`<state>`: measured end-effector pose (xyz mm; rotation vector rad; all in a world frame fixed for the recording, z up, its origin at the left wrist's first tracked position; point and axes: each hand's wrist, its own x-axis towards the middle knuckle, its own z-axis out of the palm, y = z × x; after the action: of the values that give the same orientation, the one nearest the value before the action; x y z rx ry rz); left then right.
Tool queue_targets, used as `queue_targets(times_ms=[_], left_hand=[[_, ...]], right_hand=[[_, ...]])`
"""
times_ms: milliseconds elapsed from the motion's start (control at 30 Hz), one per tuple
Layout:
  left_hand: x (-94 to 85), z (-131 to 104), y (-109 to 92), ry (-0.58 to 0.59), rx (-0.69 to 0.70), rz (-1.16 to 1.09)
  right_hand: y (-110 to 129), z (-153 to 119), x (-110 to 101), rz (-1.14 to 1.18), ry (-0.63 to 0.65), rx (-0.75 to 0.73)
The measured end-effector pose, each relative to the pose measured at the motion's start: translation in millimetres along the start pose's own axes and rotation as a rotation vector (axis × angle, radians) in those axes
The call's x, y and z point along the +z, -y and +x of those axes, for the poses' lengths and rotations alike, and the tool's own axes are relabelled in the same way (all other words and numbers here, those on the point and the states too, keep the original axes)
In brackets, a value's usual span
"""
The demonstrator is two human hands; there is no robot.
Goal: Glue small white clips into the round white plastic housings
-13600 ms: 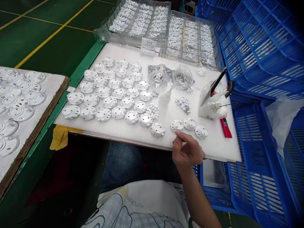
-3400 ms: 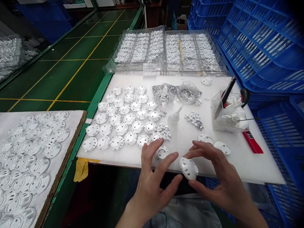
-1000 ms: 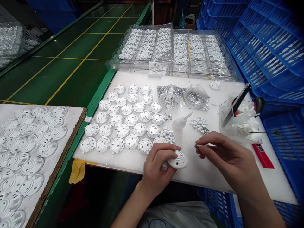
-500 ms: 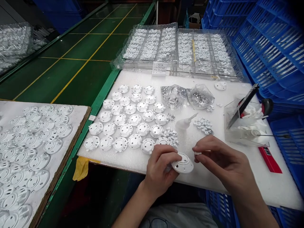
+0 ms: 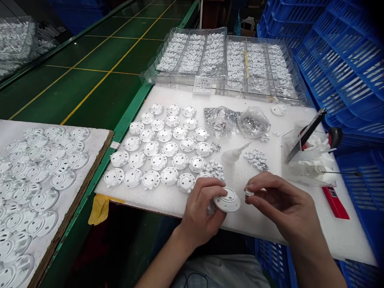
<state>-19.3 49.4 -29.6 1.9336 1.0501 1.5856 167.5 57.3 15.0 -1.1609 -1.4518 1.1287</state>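
A round white plastic disc with a raised centre (image 5: 229, 202) is gripped by its left side in my left hand (image 5: 201, 212), tilted over the front edge of the white foam board (image 5: 240, 218). Just to the right, my right hand (image 5: 277, 204) pinches a small white plastic piece (image 5: 249, 193) between thumb and fingertips, apart from the disc. Beyond my hands lie a pile of small white pieces (image 5: 214, 170) and another small pile (image 5: 255, 158). Rows of similar white discs (image 5: 170, 149) cover the board's left part.
A white squeeze bottle (image 5: 232, 155) stands between the piles, near bags of metal parts (image 5: 253, 122). On the right are a clear box of tools (image 5: 309, 160) and a red box (image 5: 336, 203). Clear trays (image 5: 192, 60) sit behind, and blue crates (image 5: 339, 60) border the right.
The disc in my left hand has shifted slightly left and up. In my right fingers the small white piece has turned a little. The view has moved slightly.
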Motion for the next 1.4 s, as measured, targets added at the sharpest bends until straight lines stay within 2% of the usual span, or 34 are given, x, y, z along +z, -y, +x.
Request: queue_targets(times_ms=[167,267,333,467,533,600,733,900,1033,1167,1300,1400], left_hand=[[-0.1,-1,1,-0.001,-0.024,-0.033],[0.7,-1,1,-0.002,-0.057,-0.087],[1.4,-2,2,-0.006,-0.063,-0.109],[2.6,-5,4,-0.002,-0.033,-0.114],[3.0,-6,5,0.0,-0.027,-0.122],[3.4,-6,6,-0.008,-0.036,-0.128],[4.5,-7,5,-0.022,-0.068,-0.159],[5.9,-10,4,-0.043,-0.125,-0.32],[5.6,-11,5,-0.042,-0.123,-0.309],[4.9,-12,6,-0.047,-0.099,-0.267],[4.7,-11,5,-0.059,-0.072,-0.213],[4.4,-11,5,-0.067,-0.043,-0.194]], right_hand=[[-1,0,0,0.004,0.029,-0.015],[0,2,-2,-0.087,0.042,-0.07],[1,4,-8,-0.257,0.004,-0.125],[0,13,-23,-0.809,-0.166,-0.253],[-1,21,-29,-0.993,-0.175,-0.305],[-2,30,-31,-1.071,-0.138,-0.327],[-3,48,-31,-1.134,-0.064,-0.269],[-12,60,-31,-1.236,-0.026,-0.179],[-15,59,-34,-1.201,-0.044,-0.192],[-1,56,-35,-1.096,-0.062,-0.264],[11,57,-19,-0.979,-0.016,-0.258],[6,61,-6,-0.944,0.05,-0.241]])
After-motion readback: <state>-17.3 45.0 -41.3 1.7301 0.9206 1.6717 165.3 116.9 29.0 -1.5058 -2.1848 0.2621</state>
